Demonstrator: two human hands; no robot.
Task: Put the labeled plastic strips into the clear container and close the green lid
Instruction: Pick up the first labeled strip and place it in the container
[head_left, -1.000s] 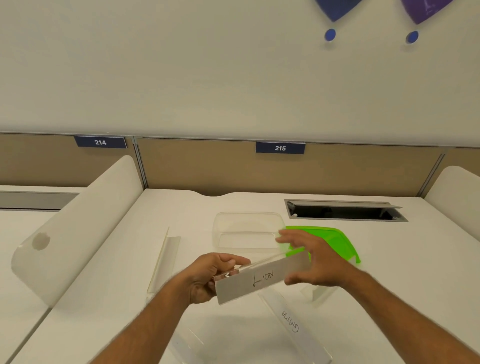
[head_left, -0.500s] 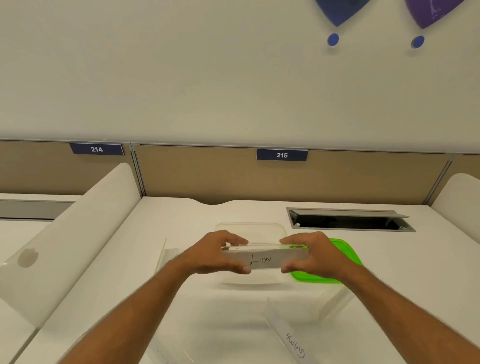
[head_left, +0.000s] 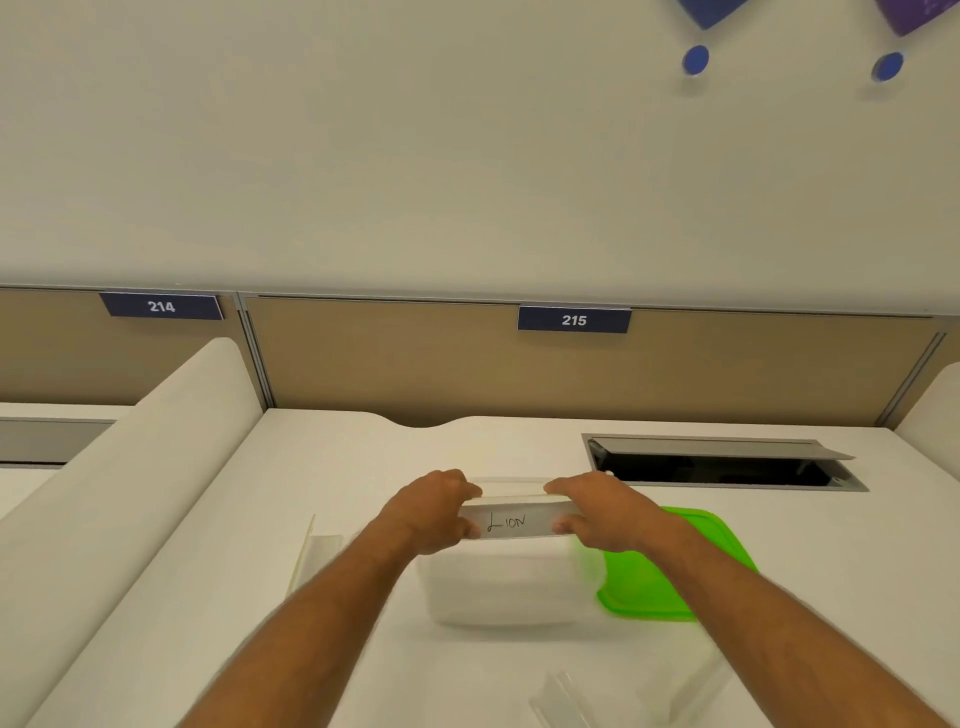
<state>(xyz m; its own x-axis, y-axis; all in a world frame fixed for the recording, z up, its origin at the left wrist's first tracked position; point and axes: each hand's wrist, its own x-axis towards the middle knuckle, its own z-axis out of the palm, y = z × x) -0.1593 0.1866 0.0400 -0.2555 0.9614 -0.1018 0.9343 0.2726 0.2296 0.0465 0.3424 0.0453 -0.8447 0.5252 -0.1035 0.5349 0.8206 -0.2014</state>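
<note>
Wide white surface (head_left: 363, 467), smooth and matte, backed by a tan panel (head_left: 415, 364) with number plates. Open cable hatch (head_left: 722, 465) at far right. Clear container (head_left: 498, 587), boxy and blurred, dead centre. Flat green lid (head_left: 670, 571) just beside it on the right, partly under the right forearm. Held above the container: a labeled strip (head_left: 511, 522), pinched at one end by left hand (head_left: 434, 512), other end by right hand (head_left: 605, 512). More clear strips: one at left (head_left: 311, 556), others near bottom edge (head_left: 561, 696).

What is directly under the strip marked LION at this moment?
The clear container sits below the LION strip, which the left hand and right hand hold by its ends. The container looks empty; its far part is covered.
</note>
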